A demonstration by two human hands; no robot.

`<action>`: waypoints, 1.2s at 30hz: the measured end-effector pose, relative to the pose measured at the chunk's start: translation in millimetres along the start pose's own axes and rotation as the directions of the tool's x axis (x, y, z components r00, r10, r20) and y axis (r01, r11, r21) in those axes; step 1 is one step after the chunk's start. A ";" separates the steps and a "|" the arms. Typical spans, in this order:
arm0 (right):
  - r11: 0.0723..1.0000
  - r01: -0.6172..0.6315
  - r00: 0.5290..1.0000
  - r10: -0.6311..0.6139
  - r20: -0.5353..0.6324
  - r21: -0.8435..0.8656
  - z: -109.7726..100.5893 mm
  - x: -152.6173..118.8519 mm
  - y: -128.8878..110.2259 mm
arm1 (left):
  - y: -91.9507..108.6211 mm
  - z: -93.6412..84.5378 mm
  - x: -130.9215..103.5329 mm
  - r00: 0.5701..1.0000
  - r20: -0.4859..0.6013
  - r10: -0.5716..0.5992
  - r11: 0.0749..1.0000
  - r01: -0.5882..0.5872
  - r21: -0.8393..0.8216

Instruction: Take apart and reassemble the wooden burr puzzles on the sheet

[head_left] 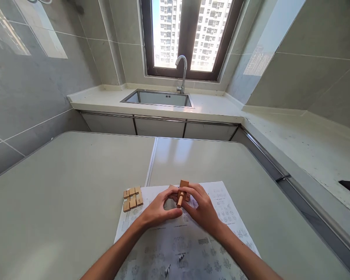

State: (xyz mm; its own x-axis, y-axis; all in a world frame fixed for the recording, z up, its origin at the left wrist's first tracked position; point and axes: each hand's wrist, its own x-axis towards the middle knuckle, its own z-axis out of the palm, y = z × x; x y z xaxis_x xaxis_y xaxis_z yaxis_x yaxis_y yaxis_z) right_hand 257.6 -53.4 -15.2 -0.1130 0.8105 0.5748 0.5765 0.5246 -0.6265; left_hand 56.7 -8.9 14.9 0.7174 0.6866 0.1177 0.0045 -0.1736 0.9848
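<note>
In the head view, several notched wooden blocks (184,183), fitted together like an interlocking puzzle, are held just above a printed sheet (186,237). One slim stick-like piece (180,200) points toward me. My right hand (202,204) is closed on the blocks from the right, fingers over the top and thumb beneath. From the left, the curled fingers of my left hand (160,206) reach the back of the same blocks; its thumb lies below, a little apart from the wood. The fingers partly hide how the pieces join.
Left of my hands, several flat notched wooden pieces (132,198) lie in two rows at the sheet's upper left corner. The pale table (76,186) has a seam. Beyond it are a counter with a sink (157,97), a tap (183,72) and a window.
</note>
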 end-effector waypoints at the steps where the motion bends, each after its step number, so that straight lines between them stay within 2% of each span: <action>1: 1.000 0.014 1.000 -0.014 -0.006 -0.001 -0.1 -0.2 -0.2 | 1.0 0.5 -0.4 1.000 -0.002 0.006 1.000 -0.005 0.016; 6: 1.000 0.000 1.000 0.001 -0.017 0.012 -1.7 -0.9 0.2 | -0.9 1.2 -2.6 1.000 -0.002 0.017 1.000 -0.017 0.002; 13: 0.996 -0.038 0.999 0.036 0.025 0.085 -1.6 -3.1 -0.2 | 4.5 3.0 0.3 0.997 -0.050 -0.058 0.998 0.057 -0.030; 22: 0.988 -0.085 0.994 0.074 0.083 0.128 -1.8 -6.4 2.3 | 3.4 7.6 2.3 0.996 -0.017 -0.090 0.992 0.088 -0.094; 32: 0.993 -0.051 0.999 0.052 -0.011 0.111 0.2 -7.1 1.1 | 3.8 8.7 2.0 0.995 -0.036 -0.091 0.995 0.089 -0.042; 36: 0.984 -0.069 0.997 0.063 0.041 0.167 -1.5 -5.9 -3.1 | 0.2 8.2 1.1 0.995 -0.021 -0.100 0.992 0.098 -0.078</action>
State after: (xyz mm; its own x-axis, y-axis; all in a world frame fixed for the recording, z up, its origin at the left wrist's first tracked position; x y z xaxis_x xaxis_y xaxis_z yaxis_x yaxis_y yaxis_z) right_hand 257.6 -60.2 -15.9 -0.1094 0.8519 0.5121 0.4396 0.5035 -0.7438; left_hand 63.2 -14.0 14.1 0.6983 0.7154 0.0214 0.0208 -0.0502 0.9985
